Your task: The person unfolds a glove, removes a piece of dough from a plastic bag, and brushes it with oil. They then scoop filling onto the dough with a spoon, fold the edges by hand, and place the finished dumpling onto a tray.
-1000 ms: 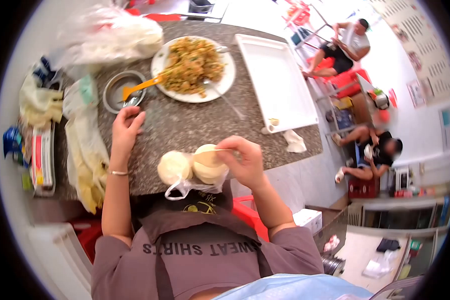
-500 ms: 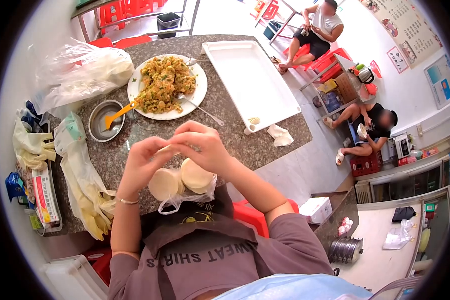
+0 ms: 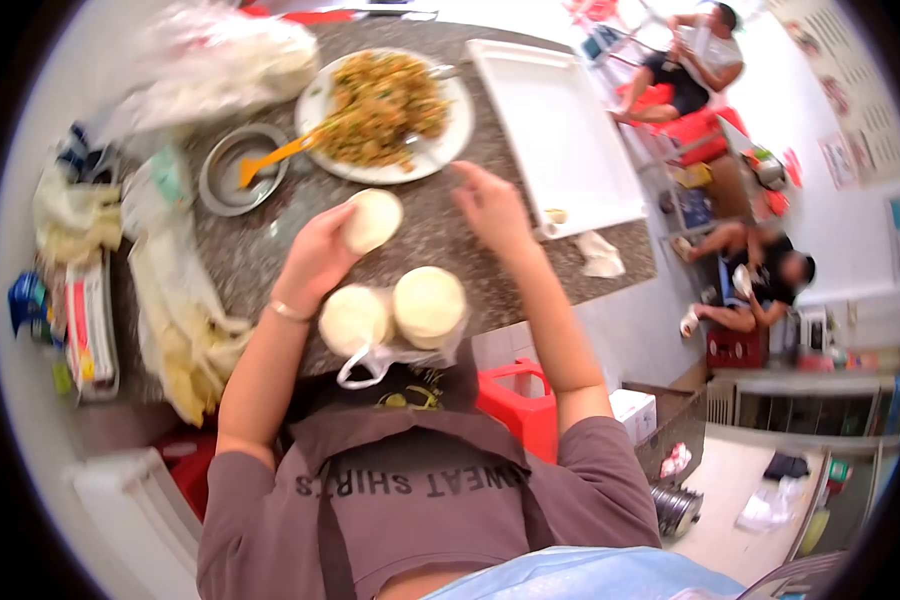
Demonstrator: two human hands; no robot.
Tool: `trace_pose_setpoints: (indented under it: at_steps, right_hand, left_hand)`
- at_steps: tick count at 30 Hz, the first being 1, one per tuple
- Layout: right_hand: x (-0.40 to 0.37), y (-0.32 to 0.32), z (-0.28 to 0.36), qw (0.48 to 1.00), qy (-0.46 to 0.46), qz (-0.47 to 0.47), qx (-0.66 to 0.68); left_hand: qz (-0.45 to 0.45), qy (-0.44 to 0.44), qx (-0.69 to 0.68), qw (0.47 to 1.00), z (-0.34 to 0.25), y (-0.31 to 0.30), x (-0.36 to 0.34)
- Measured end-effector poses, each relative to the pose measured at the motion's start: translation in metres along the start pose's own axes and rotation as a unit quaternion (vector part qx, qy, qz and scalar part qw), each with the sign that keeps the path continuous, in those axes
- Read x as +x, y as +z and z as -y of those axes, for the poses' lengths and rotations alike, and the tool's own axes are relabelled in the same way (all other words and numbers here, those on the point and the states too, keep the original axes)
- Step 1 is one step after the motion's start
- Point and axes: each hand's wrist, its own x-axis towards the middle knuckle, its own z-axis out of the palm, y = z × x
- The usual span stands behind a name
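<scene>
My left hand (image 3: 320,250) holds a thin round dumpling wrapper (image 3: 374,221) by its left edge, above the table. Just right of the plate is my right hand (image 3: 492,205), its thumb and bent fingers apart, close to the handle of a metal spoon (image 3: 425,152). Blur hides whether the fingers touch that handle. The spoon leans in a chopped filling (image 3: 385,105) heaped on a white plate (image 3: 315,112). Two stacks of wrappers, the left stack (image 3: 354,320) and the right stack (image 3: 429,306), sit in an opened plastic bag (image 3: 368,368) near my body.
A white tray (image 3: 560,130) with one small dumpling-like piece (image 3: 556,215) lies to the right, beside a crumpled tissue (image 3: 600,255). Left are a metal bowl (image 3: 210,190) with an orange spatula (image 3: 270,160), plastic bags (image 3: 220,60) and gloves (image 3: 185,330). Two people sit beyond the table.
My hands have parted. The left has kept the wrapper, now flat and facing up; the right has swung forward and right to the spoon handle. The whole view has shifted.
</scene>
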Motion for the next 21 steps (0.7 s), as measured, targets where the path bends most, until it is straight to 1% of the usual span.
trace_pose_setpoints:
  at_steps: [1,2,3,4,5,6,7,8,10,11,13,14,15,17,18,19,21]
  right_hand:
    - [0.002,0.003,0.0,1.0,-0.022,-0.008,-0.015]
    - [0.004,0.005,-0.001,1.0,-0.018,-0.019,0.006]
    - [0.006,0.004,0.002,0.999,-0.028,-0.036,-0.002]
    - [0.006,0.001,0.002,0.998,-0.04,-0.056,-0.001]
    - [0.004,-0.008,0.014,0.999,-0.006,-0.054,-0.005]
    - [0.002,-0.012,0.02,0.999,0.012,-0.047,0.013]
    - [0.001,-0.013,0.023,0.998,0.031,-0.041,0.028]
    - [0.001,-0.01,0.024,0.999,0.029,-0.035,0.027]
    - [-0.001,0.0,0.03,0.994,0.008,-0.02,0.103]
    - [-0.001,0.009,0.027,0.995,0.009,-0.017,0.102]
    - [-0.001,0.028,0.023,0.992,-0.058,-0.047,0.1]
    - [-0.005,0.027,0.021,0.996,0.003,-0.006,0.094]
    - [-0.003,0.023,0.023,0.995,-0.003,-0.003,0.095]
    - [-0.004,0.017,0.025,0.985,0.047,-0.003,0.164]
    - [-0.002,0.02,0.024,0.983,0.047,-0.008,0.177]
    - [-0.006,0.025,0.02,0.983,0.05,-0.006,0.178]
    - [-0.008,0.036,0.015,0.977,0.045,0.009,0.207]
  left_hand:
    - [0.004,0.0,-0.012,1.0,0.001,0.0,-0.002]
    - [0.013,-0.011,-0.028,0.999,0.002,-0.002,-0.002]
    - [-0.028,-0.013,-0.018,0.999,0.003,0.001,-0.003]
    - [-0.04,-0.018,-0.014,0.999,0.003,0.006,-0.005]
    - [-0.047,-0.025,-0.011,0.999,0.001,0.01,-0.007]
    - [-0.053,-0.016,-0.015,0.998,0.0,0.011,-0.007]
    - [-0.052,-0.026,-0.017,0.998,0.001,0.012,-0.007]
    - [-0.05,-0.041,-0.018,0.998,0.002,0.012,-0.007]
    - [-0.049,-0.033,-0.024,0.998,0.002,0.014,-0.008]
    - [-0.047,-0.026,-0.025,0.998,0.002,0.016,-0.009]
    - [-0.053,-0.01,-0.039,0.998,-0.001,0.019,-0.01]
    - [-0.057,0.008,-0.05,0.997,-0.005,0.019,-0.009]
    - [-0.058,0.015,-0.052,0.997,-0.009,0.018,-0.008]
    - [-0.042,0.043,-0.068,0.996,-0.01,0.016,-0.007]
    - [-0.024,0.05,-0.073,0.996,-0.01,0.016,-0.006]
    - [-0.026,0.048,-0.073,0.996,-0.008,0.016,-0.006]
    - [0.003,0.053,-0.122,0.991,-0.011,0.021,-0.004]
